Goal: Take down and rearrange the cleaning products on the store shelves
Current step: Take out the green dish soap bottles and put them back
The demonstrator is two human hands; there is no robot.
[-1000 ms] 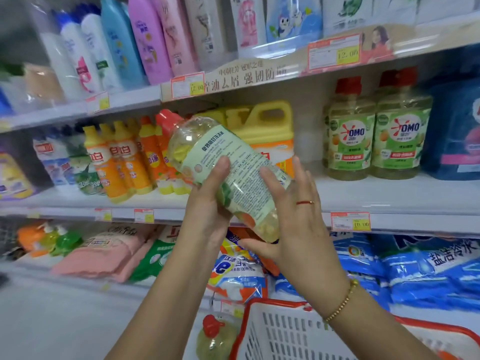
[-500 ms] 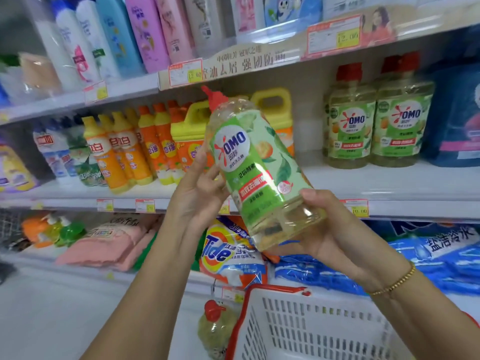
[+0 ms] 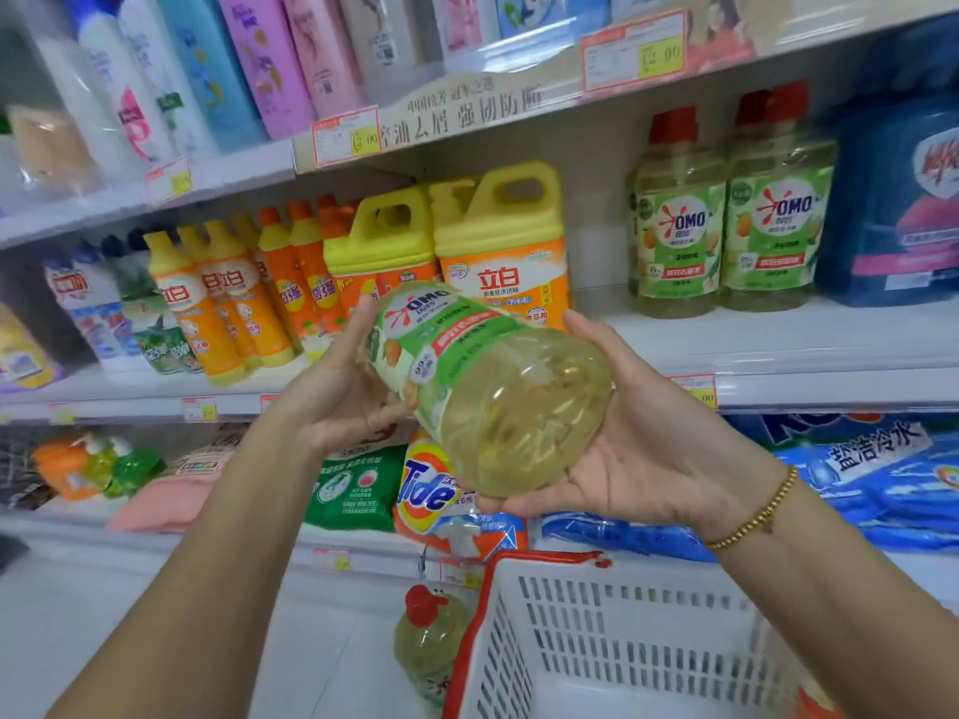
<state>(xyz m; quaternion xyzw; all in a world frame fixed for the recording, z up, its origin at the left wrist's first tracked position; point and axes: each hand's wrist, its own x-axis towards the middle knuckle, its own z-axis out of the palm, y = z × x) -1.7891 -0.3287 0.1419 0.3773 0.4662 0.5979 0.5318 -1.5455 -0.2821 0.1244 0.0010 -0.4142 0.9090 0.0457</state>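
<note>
A clear OMO bottle of yellow liquid with a green label lies tipped between my hands, its base turned toward the camera and its cap hidden behind it. My left hand grips the label side. My right hand cups the base from the right and below. Two more OMO bottles with red caps stand upright on the middle shelf to the right. Yellow-capped jugs and orange bottles fill the shelf's left part.
A white basket with a red rim sits below my hands, at the bottom right. Another red-capped bottle stands on the floor to its left. Detergent bags lie on the lower shelf. Shampoo bottles line the top shelf.
The bottle has swung from lying slanted with its back label showing, to upright with the front label, to tipped away with its base facing me. My right hand moved under the base.
</note>
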